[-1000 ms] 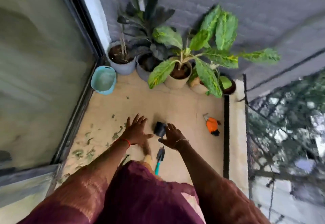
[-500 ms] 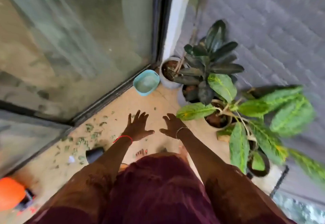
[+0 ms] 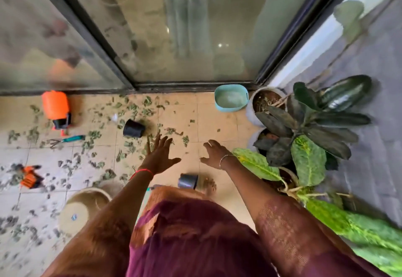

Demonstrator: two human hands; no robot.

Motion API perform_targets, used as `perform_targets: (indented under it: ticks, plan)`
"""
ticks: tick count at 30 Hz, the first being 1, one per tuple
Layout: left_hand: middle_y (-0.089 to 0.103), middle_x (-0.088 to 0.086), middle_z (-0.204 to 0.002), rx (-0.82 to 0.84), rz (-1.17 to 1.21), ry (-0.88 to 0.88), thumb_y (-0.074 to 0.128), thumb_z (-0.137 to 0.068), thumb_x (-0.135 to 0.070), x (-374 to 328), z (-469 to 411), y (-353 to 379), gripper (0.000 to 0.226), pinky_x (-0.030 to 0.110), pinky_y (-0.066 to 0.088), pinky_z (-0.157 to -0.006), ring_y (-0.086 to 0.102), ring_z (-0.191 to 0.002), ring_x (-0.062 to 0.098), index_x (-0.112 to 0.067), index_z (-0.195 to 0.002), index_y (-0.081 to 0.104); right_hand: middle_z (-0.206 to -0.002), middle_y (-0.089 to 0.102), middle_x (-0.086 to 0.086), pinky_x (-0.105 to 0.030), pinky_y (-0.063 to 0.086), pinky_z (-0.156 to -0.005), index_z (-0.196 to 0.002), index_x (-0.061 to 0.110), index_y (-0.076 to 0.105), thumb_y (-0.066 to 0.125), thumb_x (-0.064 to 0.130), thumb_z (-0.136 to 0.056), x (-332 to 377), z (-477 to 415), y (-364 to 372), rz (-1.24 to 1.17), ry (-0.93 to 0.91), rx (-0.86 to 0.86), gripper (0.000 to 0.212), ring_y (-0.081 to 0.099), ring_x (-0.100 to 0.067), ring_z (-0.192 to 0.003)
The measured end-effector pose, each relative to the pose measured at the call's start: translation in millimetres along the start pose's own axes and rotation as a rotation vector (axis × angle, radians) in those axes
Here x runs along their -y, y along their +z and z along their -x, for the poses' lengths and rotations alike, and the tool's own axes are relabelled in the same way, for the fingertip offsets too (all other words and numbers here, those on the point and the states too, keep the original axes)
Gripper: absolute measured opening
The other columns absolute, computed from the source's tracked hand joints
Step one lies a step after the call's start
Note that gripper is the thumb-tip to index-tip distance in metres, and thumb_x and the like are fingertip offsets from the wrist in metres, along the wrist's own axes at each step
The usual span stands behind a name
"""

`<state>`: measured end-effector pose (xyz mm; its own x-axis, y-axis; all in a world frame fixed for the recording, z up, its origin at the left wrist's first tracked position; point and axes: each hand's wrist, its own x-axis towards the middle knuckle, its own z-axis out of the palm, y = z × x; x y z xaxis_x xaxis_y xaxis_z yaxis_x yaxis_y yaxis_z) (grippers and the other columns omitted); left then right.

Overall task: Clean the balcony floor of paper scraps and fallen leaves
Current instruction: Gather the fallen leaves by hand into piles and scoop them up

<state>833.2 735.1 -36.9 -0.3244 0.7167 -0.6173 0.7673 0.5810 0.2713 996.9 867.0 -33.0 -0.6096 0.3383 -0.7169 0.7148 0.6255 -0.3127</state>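
Many green leaf scraps (image 3: 134,111) lie scattered over the beige tiled balcony floor (image 3: 217,124), thickest at the left and near the glass door. A white paper scrap (image 3: 114,117) lies among them by a tipped black pot (image 3: 133,128). My left hand (image 3: 159,155) is stretched out over the floor, fingers spread, holding nothing. My right hand (image 3: 215,154) is held out beside it, open and empty too. Both hands are above the tiles, apart from the scraps.
A teal basket (image 3: 231,100) stands by the door track. Potted plants (image 3: 304,129) fill the right side. An orange sprayer (image 3: 57,108), a teal-handled hand rake (image 3: 65,140), an orange tool (image 3: 29,177), a grey pot (image 3: 188,181) with spilled soil and an overturned beige pot (image 3: 83,209) lie around.
The view has swung left from the plant corner to the glass door and the littered floor. Both hands stay open and spread; the right hand no longer touches the black pot.
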Motion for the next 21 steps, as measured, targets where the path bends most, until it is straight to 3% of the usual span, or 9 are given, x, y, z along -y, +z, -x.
perform_targets:
  ticks: [4, 21]
  plan:
    - [0.001, 0.004, -0.16, 0.001, 0.087, -0.055, 0.057, -0.089, -0.048, 13, 8, 13, 0.085, 0.051, -0.003, -0.116, -0.009, -0.146, 0.025, -0.016, -0.151, 0.009, -0.149, 0.02, -0.013, -0.038, 0.029, -0.108, -0.142, 0.007, 0.027, 0.049, 0.038, -0.093, 4, -3, 9, -0.003, -0.022, 0.044, 0.062, 0.025, -0.029, -0.136]
    - [0.0, 0.003, -0.16, 0.005, 0.144, -0.108, 0.061, -0.087, -0.04, 87, -37, 95, 0.089, 0.054, -0.005, -0.114, -0.01, -0.146, 0.025, -0.013, -0.151, 0.006, -0.153, 0.014, -0.012, -0.036, 0.022, -0.113, -0.143, 0.008, 0.026, 0.046, 0.038, -0.094, 26, -108, 88, 0.034, -0.022, 0.098, 0.061, 0.015, -0.025, -0.142]
